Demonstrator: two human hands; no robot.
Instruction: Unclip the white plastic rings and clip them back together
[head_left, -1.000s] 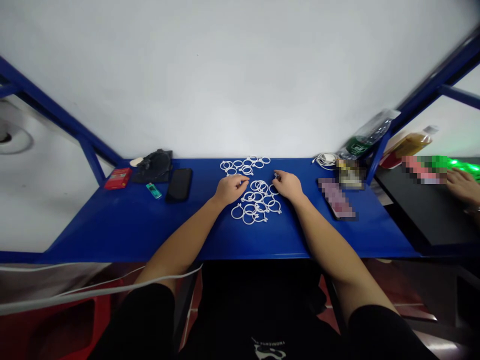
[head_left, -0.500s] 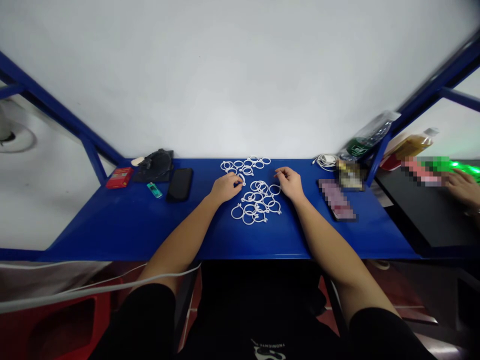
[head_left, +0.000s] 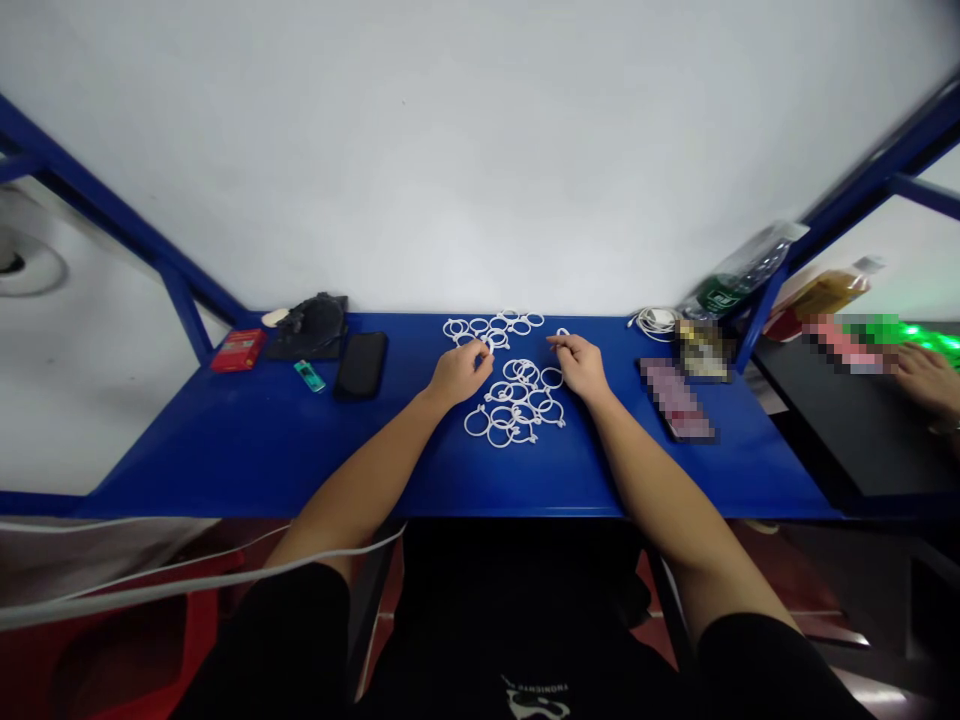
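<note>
Several white plastic rings [head_left: 514,411] with small tabs, perhaps curtain rings, overlap in a near pile between my forearms. Behind them, close to the wall, lies a second group of white rings [head_left: 480,326]. My left hand [head_left: 459,372] is closed, thumb and forefinger pinching a white ring [head_left: 491,346] at the edge of that far group. To the right of both groups, my right hand [head_left: 581,366] has its fingers closed together. The top of another white ring [head_left: 562,331] shows just above those fingers; the rest is hidden behind the hand.
On the blue table [head_left: 225,440], a black phone [head_left: 361,366], teal item [head_left: 309,376], red box [head_left: 238,350] and black bundle [head_left: 309,328] lie left. Right are a coiled white cable [head_left: 655,322], blurred phone [head_left: 677,400] and leaning bottle [head_left: 746,275]. Another person's hand [head_left: 926,380] is far right.
My left hand has shifted slightly right with its ring. A ring's top edge now shows above my right hand, where none showed before.
</note>
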